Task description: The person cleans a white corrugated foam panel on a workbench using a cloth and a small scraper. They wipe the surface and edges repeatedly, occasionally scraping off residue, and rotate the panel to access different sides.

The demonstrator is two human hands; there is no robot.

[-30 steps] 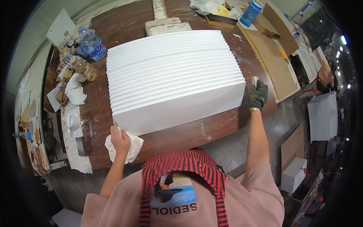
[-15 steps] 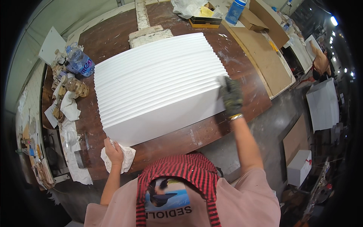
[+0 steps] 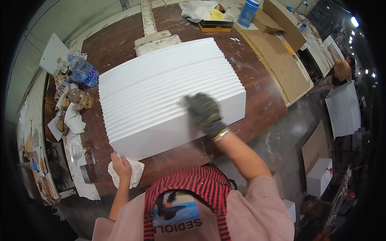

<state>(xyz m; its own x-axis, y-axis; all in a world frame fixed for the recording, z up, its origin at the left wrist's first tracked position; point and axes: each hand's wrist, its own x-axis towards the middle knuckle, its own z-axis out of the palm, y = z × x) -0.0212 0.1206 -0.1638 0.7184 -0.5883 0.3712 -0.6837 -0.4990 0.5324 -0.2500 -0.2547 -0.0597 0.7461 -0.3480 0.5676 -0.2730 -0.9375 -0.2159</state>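
Observation:
A large white box-shaped piece (image 3: 169, 80) with a ridged, wavy top and a smooth front side lies on the dark brown table. My right hand (image 3: 204, 114), in a dark grey-green work glove, is over the near edge of the ridged top, right of its middle. Its fingers look curled and are blurred; what they press or hold cannot be made out. Beside the near-left corner, my bare left hand (image 3: 121, 166) is closed on a crumpled white cloth (image 3: 137, 173), its fingertips by the piece's lower corner.
On the left stand a plastic bottle (image 3: 83, 71) and a jar (image 3: 81, 98) among rags and papers. A small black-and-yellow box (image 3: 216, 26), a blue container (image 3: 248, 14) and cardboard (image 3: 275, 60) are at the back. Another person (image 3: 341, 68) is far right.
My gloved right hand has swept left along the piece's near edge, away from its right corner. My left hand stays with the cloth at the near-left corner.

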